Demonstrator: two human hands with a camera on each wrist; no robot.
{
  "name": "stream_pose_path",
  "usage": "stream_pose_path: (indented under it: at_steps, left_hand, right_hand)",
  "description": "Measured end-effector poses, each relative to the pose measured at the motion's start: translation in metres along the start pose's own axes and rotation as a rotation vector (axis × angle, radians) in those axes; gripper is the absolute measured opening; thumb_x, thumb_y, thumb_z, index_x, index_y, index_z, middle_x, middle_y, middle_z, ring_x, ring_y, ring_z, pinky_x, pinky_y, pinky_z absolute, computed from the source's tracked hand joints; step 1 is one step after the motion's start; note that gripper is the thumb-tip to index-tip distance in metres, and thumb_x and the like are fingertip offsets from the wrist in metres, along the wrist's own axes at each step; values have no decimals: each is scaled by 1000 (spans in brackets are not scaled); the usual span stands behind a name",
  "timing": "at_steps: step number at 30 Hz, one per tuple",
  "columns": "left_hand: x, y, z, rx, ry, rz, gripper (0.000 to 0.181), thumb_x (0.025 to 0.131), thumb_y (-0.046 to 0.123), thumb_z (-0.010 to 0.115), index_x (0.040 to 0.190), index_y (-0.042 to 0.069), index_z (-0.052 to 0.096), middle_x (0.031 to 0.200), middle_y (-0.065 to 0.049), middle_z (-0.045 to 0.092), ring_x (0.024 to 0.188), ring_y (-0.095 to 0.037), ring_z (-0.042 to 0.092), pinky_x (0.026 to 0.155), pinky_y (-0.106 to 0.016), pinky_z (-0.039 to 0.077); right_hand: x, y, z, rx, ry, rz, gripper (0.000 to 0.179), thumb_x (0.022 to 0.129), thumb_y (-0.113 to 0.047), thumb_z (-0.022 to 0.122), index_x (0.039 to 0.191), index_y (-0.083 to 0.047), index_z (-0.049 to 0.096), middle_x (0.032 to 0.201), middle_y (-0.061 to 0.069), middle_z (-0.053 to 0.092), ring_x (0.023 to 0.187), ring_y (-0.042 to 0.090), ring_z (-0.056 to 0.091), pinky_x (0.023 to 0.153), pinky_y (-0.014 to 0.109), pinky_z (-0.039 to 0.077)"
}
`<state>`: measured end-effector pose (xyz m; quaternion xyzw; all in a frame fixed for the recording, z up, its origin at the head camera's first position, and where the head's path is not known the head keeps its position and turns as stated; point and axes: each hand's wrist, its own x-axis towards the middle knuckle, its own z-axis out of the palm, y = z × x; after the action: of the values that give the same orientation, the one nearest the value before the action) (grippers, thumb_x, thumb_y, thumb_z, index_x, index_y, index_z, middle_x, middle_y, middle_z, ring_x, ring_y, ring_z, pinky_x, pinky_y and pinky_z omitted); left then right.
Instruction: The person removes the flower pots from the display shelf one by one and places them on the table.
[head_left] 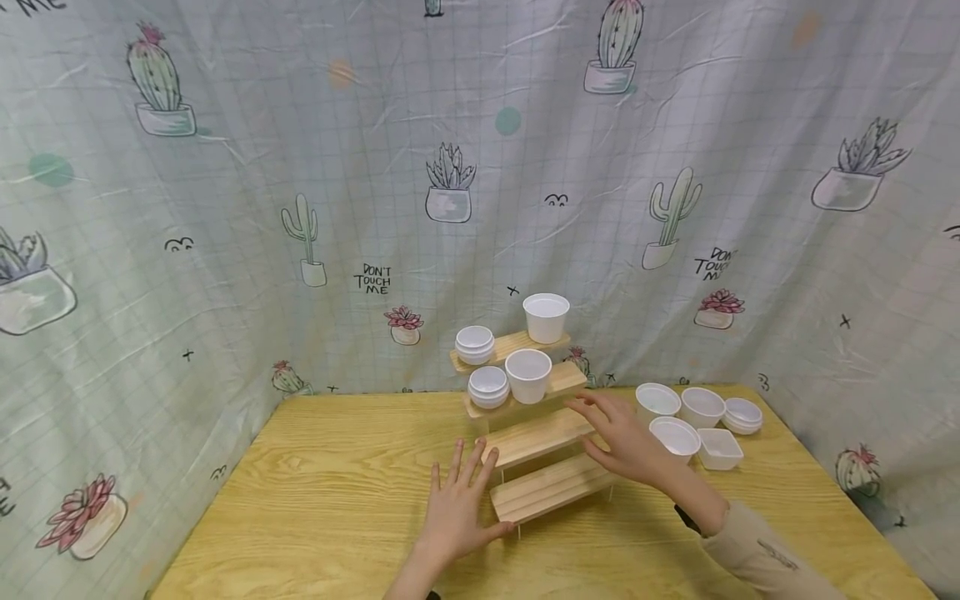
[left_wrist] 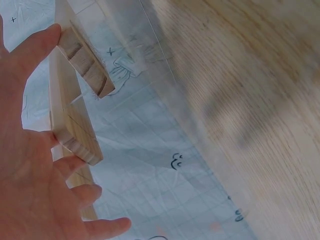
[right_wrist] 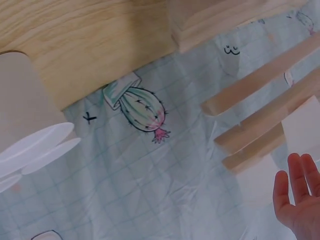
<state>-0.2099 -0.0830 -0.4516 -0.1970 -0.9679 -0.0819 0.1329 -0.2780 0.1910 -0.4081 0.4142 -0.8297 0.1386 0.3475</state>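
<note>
Flanking a four-step wooden stand (head_left: pixel 536 437) on the bench (head_left: pixel 337 500), two bare hands are nearest. The left hand (head_left: pixel 459 517) has a wide grip, fingers spread along the stand's left end, thumb touching the lowest step (head_left: pixel 551 492). The right hand (head_left: pixel 626 437), in a beige sleeve (head_left: pixel 765 550), is at the right end, its grip loose and wide; whether it touches wood cannot be told. It stands between the steps and a white cluster on the bench: a square box (head_left: pixel 720 450), three round cups (head_left: pixel 702 407) and a squat jar (head_left: pixel 742 415). Farther back, each of the two upper steps carries a small pot (head_left: pixel 488 388) at left and a tub (head_left: pixel 528 377) at right. Behind hangs a cactus-print curtain (head_left: pixel 360 125).
</note>
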Motion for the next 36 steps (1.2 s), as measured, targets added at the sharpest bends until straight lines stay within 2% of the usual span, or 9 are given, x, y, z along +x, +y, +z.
stream_pose_path:
  at_steps: [1, 3, 13, 19, 25, 28, 31, 34, 36]
  left_hand:
    - [0, 0, 0, 3, 0, -1, 94, 66, 64, 61, 141, 19, 26, 150, -5, 19, 137, -34, 14, 99, -65, 24]
    - [0, 0, 1, 6, 1, 0, 95, 66, 64, 61, 141, 20, 25, 150, -4, 19, 137, -34, 13, 99, -65, 24]
    - [-2, 0, 2, -7, 25, 10, 94, 65, 62, 63, 140, 19, 27, 149, -5, 20, 136, -36, 16, 97, -67, 25]
    - [-2, 0, 1, -10, 20, 9, 95, 65, 62, 63, 141, 19, 27, 149, -5, 20, 136, -36, 16, 97, -67, 25]
    - [-1, 2, 2, -1, -2, 1, 96, 65, 64, 61, 141, 20, 25, 150, -4, 17, 137, -34, 13, 98, -66, 24]
    - [-1, 2, 2, 5, 2, 3, 96, 64, 64, 61, 141, 19, 25, 150, -4, 17, 137, -34, 13, 98, -66, 25]
    - [-1, 2, 2, 7, 4, 4, 96, 64, 64, 61, 141, 19, 25, 150, -4, 17, 137, -34, 13, 98, -66, 25]
    - [-1, 1, 2, 5, 2, 0, 96, 64, 64, 61, 141, 20, 25, 150, -4, 17, 138, -34, 12, 98, -66, 24]
    - [-1, 1, 2, 2, -1, -3, 96, 64, 64, 61, 141, 20, 25, 150, -4, 17, 138, -34, 12, 99, -66, 24]
  right_hand:
    - [2, -1, 0, 3, 0, 1, 56, 69, -13, 70, 122, -7, 51, 117, 15, 52, 97, 23, 51, 76, 42, 45]
    - [6, -2, 1, 2, 2, 2, 57, 67, -12, 71, 121, -7, 52, 117, 14, 53, 98, 23, 51, 76, 42, 46]
    - [27, -4, 3, 33, 18, -20, 53, 72, -14, 68, 121, -3, 51, 119, 14, 52, 105, 25, 49, 83, 44, 43]
    - [41, -2, 5, 47, 33, -18, 56, 69, -10, 70, 121, -4, 51, 118, 14, 52, 104, 27, 50, 83, 45, 42]
    - [47, 0, 8, -20, 65, -5, 57, 67, -15, 74, 119, -6, 52, 112, 14, 54, 101, 29, 51, 78, 47, 44]
    - [50, 1, 9, -33, 77, -3, 53, 69, -18, 73, 118, -7, 53, 110, 13, 55, 100, 30, 52, 77, 46, 45]
    - [52, 1, 9, -32, 82, 1, 44, 83, -34, 59, 118, -8, 53, 110, 14, 56, 99, 31, 52, 77, 46, 45]
    - [55, 2, 9, -36, 74, 5, 44, 85, -36, 55, 119, -8, 53, 110, 15, 56, 99, 32, 52, 80, 49, 45]
    - [58, 3, 11, -44, 68, 6, 45, 81, -33, 62, 118, -8, 54, 111, 14, 56, 99, 32, 52, 80, 50, 46]
